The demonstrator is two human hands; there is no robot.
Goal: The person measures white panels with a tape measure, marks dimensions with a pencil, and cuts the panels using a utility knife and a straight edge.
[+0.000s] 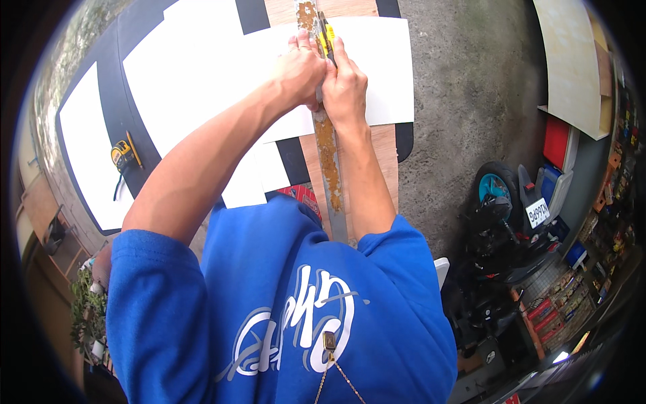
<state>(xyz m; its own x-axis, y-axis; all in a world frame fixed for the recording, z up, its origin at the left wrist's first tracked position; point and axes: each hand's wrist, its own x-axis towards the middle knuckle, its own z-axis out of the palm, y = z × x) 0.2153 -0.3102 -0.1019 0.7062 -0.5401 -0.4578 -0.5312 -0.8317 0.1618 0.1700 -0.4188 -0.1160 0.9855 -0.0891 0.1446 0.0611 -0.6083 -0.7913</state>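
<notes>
A long rusty metal straightedge (328, 158) runs away from me across a white sheet (387, 74) and a plywood strip (377, 151). My left hand (301, 71) presses down on the straightedge, its fingers stretched forward along the metal. Close beside it, my right hand (345, 91) is closed round a yellow and black utility knife (326, 37). The knife lies along the straightedge's right side, pointing away from me. Its blade tip is too small to make out.
More white sheets (195, 67) cover the dark table (111, 67) on the left. A yellow tape measure (122, 155) and a pencil (134, 149) lie there. On the right are concrete floor (451, 114), a leaning pale panel (568, 60) and a parked motorcycle (501, 222).
</notes>
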